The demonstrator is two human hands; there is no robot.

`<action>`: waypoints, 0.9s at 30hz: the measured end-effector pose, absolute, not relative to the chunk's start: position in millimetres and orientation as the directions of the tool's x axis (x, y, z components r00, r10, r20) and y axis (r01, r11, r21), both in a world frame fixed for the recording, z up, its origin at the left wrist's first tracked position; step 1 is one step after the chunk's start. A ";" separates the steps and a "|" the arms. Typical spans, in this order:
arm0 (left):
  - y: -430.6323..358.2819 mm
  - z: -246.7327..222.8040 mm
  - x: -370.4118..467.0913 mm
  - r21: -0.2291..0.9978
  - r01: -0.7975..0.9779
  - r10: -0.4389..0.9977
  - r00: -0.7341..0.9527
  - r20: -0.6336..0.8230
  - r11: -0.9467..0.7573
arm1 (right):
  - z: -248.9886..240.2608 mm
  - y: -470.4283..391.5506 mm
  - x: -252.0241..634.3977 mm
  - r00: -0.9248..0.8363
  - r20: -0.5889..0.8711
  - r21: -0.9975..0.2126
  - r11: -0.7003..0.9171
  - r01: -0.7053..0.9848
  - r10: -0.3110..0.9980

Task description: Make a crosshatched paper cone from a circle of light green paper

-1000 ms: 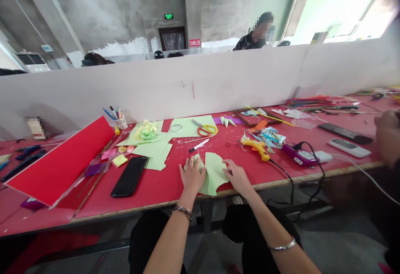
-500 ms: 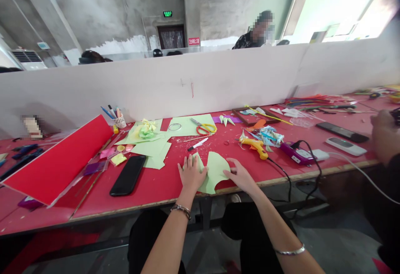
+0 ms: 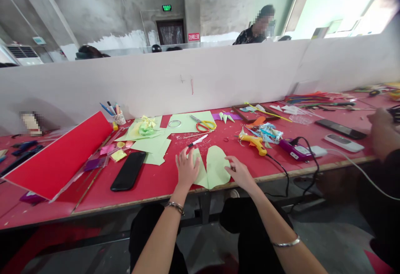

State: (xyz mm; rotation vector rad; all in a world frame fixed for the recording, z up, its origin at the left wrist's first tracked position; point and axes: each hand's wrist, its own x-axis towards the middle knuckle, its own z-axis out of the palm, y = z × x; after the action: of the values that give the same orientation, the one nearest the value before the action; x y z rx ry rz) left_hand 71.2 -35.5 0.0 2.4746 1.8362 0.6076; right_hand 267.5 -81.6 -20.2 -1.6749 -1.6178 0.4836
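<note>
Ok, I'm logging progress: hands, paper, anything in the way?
Left hand over green paper, right hand at its right edge. Paper creased, partly covered. White pen just beyond left hand.

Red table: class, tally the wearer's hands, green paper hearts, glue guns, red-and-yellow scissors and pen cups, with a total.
Left hand, right hand: 2
Green paper heart: 1
Glue gun: 1
Scissors: 1
Pen cup: 1
Total: 6

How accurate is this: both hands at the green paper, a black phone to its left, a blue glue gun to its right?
The glue gun is yellow, not blue (head view). Rest holds: left hand and right hand at the green paper, black phone to its left.
</note>
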 end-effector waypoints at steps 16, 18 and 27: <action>-75.8 -3.8 56.4 0.126 0.849 0.857 0.514 0.030 -0.513 | -26.2 -95.0 253.8 0.246 0.197 -0.707 -0.036 0.706 0.949; -75.8 -2.5 57.2 0.138 0.854 0.864 0.503 0.020 -0.501 | -26.2 -95.8 255.8 0.237 0.200 -0.706 -0.028 0.707 0.951; -65.7 -2.6 40.6 0.258 0.849 0.875 0.483 -0.021 -0.462 | -23.5 -98.4 268.0 0.206 0.254 -0.723 0.044 0.689 0.945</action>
State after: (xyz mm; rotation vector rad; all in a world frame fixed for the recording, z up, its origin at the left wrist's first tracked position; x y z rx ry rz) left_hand 40.6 -65.7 -2.6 2.4968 1.4785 0.1665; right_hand 268.0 -98.4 -23.5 -1.7067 -1.5464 0.4176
